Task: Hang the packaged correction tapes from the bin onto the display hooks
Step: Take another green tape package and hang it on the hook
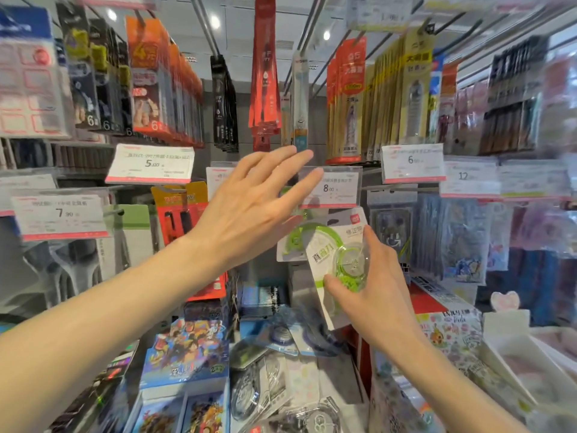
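Observation:
My right hand (373, 285) grips a packaged green correction tape (335, 260), tilted, just below the price tag reading 8.00 (332, 187). Another green correction tape pack (292, 242) hangs behind it on the hook under that tag. My left hand (249, 201) is raised with fingers spread and straight, its fingertips at the left edge of the price tag, holding nothing. Below, the bin (349, 382) holds several more packaged correction tapes (268, 385), some blue and some clear.
Hanging packs of pens and glue fill the hooks above (346, 104). More price tags (151, 164) jut out at left and right. Boxes of cartoon card packs (187, 351) stand at lower left; sticker packs and white trays (512, 357) at lower right.

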Demonstrator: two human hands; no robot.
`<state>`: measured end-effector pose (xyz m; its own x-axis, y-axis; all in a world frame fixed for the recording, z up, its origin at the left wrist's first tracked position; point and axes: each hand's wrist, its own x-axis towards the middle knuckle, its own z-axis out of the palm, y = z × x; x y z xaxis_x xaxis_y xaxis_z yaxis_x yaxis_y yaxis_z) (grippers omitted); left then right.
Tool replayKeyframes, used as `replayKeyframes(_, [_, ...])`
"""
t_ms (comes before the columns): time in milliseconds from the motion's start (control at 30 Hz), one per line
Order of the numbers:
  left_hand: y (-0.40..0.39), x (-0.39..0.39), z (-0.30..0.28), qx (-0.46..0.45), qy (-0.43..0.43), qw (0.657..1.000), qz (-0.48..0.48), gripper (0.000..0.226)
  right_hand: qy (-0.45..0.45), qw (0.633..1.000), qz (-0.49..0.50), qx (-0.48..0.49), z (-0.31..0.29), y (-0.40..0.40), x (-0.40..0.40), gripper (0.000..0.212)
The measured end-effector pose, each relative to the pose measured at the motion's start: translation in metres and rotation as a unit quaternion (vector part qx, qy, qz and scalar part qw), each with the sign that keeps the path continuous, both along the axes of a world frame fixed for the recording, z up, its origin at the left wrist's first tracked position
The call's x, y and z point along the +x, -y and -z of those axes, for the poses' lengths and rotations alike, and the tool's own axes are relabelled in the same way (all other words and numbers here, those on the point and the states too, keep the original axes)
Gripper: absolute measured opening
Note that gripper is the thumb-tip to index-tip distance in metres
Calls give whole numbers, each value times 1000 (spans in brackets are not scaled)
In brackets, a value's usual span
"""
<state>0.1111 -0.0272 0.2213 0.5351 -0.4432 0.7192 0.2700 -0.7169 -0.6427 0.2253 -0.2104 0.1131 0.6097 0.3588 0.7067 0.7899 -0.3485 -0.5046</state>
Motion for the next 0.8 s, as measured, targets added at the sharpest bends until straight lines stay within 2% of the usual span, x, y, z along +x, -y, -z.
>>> replayKeyframes(133, [-2,12,-5,1,-14,1000,-21,59,4,1000,1,7,1,3,2,99])
replayKeyframes(333, [-5,12,-7,8,-8,1000,25,45,15,1000,-3,25,0,6,5,99])
replayKeyframes(800, [0,8,-30,-111,-57,984,123,49,24,998,-2,55,-25,-20,2,99])
